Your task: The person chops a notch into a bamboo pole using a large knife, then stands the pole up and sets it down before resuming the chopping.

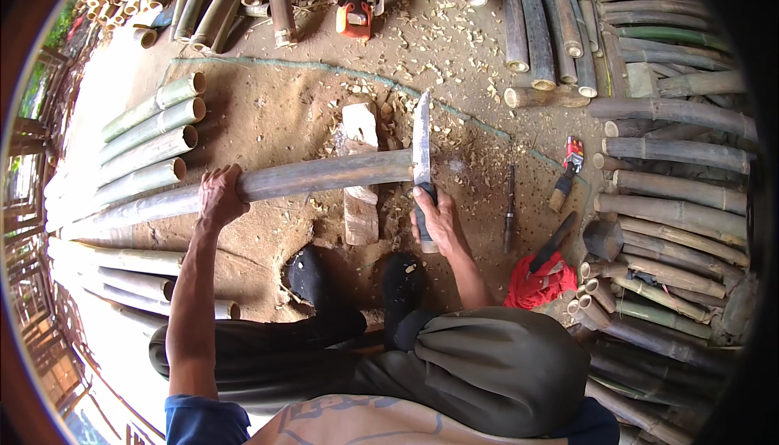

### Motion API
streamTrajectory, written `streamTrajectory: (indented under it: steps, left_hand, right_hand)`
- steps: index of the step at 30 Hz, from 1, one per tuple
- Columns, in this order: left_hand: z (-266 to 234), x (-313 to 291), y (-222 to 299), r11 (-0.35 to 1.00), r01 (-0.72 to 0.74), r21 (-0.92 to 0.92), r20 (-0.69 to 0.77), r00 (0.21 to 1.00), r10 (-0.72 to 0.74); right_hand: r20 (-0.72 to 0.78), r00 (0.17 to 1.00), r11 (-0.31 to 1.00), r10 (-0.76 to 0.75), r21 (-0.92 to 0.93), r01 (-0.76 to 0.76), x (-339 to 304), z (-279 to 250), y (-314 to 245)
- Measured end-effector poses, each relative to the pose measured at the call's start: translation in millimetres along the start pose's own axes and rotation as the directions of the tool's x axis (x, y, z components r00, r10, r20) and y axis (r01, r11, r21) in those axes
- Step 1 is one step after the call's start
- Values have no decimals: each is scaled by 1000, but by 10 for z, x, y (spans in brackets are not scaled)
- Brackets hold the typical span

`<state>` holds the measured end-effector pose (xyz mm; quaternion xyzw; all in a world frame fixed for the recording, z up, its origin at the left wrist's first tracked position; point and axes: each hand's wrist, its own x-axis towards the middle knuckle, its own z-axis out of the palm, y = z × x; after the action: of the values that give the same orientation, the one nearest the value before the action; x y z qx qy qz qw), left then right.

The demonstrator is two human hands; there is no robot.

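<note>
A long grey-brown bamboo pole point(324, 176) lies across a wooden block point(362, 222) in front of me. My left hand point(222, 196) wraps round the pole, left of the block. In my right hand point(438, 216) is the dark handle of a machete point(421, 137), its blade pointing away from me. The blade stands crosswise at the pole's right end and appears to touch it. The exact contact at the cut end cannot be made out.
Cut bamboo poles point(154, 153) lie at the left, with more stacked along the right point(682, 202) and far side. An orange-handled saw point(355, 21), a brush-like tool point(565, 176), a dark rod point(510, 210) and a red cloth point(542, 281) lie around. Wood chips litter the ground.
</note>
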<state>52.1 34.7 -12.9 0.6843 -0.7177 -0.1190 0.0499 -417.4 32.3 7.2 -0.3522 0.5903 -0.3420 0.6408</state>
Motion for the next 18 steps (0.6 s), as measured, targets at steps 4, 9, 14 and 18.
streamTrajectory:
  steps: [4,9,14,18]
  left_hand:
    - [2,-57,-22,1000,21,-4,-7,1000,-21]
    - [-4,-31,1,1000,3,-1,-22,1000,-3]
    - [-36,-56,1,1000,22,-8,-1,1000,-22]
    - [-4,-59,-19,999,22,23,4,1000,-22]
  right_hand:
    - [63,996,998,58,12,-58,5,-105,-133]
    - [-115,990,996,-86,-17,84,16,-7,-34]
    - [45,996,997,81,-18,-80,5,-117,-131]
    - [-241,966,969,-92,201,142,-53,-69,-150]
